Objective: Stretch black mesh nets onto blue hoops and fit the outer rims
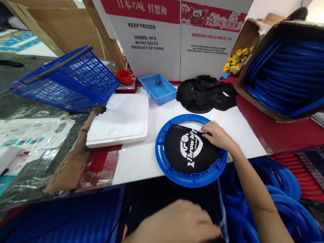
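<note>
A round blue plastic ring (162,158) lies at the table's front edge, slightly overhanging it. Black mesh fabric (174,148) printed with a white "Throw Ball" logo covers most of its opening, and a gap shows along the upper right. My right hand (215,134) reaches over the ring's right side, its fingertips pinched on the fabric's edge. Below the table edge, nearer to me, is my left hand (179,222), smeared by motion. Its fingers look bent, but what they hold, if anything, does not show.
Behind the ring are a pile of black mesh pieces (202,92) and a light-blue tray (160,91). White foam (121,121) and a blue basket (73,79) stand left. A box of blue rings (286,74) is at right, with more blue rings (283,202) below.
</note>
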